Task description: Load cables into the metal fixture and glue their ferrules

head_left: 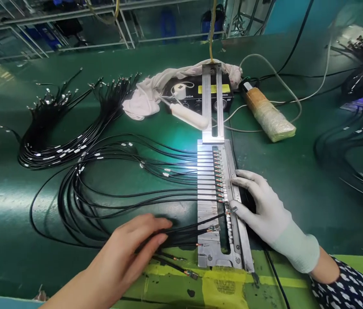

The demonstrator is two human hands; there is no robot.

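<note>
My left hand [136, 244], bare, is closed around a few black cables [184, 231] left of the metal fixture's lower end; its palm side and part of the grip are hidden. My right hand [267, 210], in a white glove, rests along the right rail of the metal fixture [206, 253] with thumb and fingers apart. At its thumb tip is a small metal connector [234, 209]. A row of cable ends [218, 174] with orange and green wires lies in the fixture's slots. One cable slants into the row near my right thumb, and other loose ends lie below it.
Cable bundles [101, 107] with white tags curve across the green table at left. Behind the fixture are a black control box [192, 92], a cloth [143, 101], a white-handled tool [189, 116] and a wrapped tool [267, 112]. More cables [361, 128] lie at far right.
</note>
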